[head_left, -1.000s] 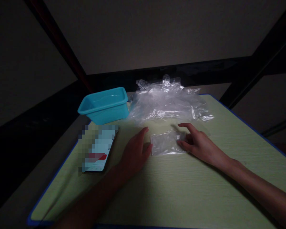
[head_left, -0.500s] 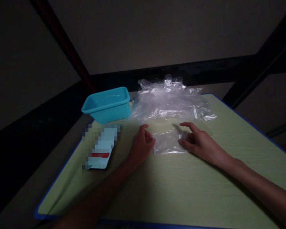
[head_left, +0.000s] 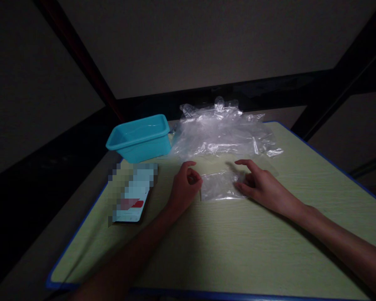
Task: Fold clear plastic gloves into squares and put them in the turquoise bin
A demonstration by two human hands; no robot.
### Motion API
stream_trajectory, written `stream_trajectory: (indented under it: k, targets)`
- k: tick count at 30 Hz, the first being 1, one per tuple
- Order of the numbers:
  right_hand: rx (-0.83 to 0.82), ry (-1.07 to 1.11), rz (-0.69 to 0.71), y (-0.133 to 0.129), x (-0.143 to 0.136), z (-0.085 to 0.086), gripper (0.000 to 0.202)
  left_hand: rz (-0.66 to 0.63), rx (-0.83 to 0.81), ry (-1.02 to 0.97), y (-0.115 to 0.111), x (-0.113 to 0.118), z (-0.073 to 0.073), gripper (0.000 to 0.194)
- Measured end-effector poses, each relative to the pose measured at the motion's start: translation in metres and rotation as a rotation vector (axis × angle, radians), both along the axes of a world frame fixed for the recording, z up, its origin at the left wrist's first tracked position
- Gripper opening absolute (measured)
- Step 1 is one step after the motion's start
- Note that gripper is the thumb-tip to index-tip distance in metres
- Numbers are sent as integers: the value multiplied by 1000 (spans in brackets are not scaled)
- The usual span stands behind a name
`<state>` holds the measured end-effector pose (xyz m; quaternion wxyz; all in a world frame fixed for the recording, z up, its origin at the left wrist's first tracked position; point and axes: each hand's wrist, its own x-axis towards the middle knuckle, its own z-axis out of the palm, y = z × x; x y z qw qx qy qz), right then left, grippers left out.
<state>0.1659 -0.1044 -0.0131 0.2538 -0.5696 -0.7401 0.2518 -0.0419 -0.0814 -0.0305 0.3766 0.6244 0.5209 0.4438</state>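
Clear plastic sheet (head_left: 221, 187) lies flat on the table (head_left: 225, 246), just this side of the crinkled plastic pile (head_left: 222, 129); your left hand (head_left: 182, 190) seems to pinch its left corner, thumb and fingertips meeting; your right hand (head_left: 263, 184) curls at the right end, index finger extended, can't make out its grip; looks like you're squaring the sheet; next move probably calls for an even hold on both edges.

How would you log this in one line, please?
clear plastic packet: on table; left hand: at left edge; right hand: at right end
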Motion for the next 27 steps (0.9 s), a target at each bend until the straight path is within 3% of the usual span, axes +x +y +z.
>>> stream_trajectory:
  k: [27]
  targets:
    - [-17,37,21,0,5,-1,47,66,84,158,0,2,-2,39]
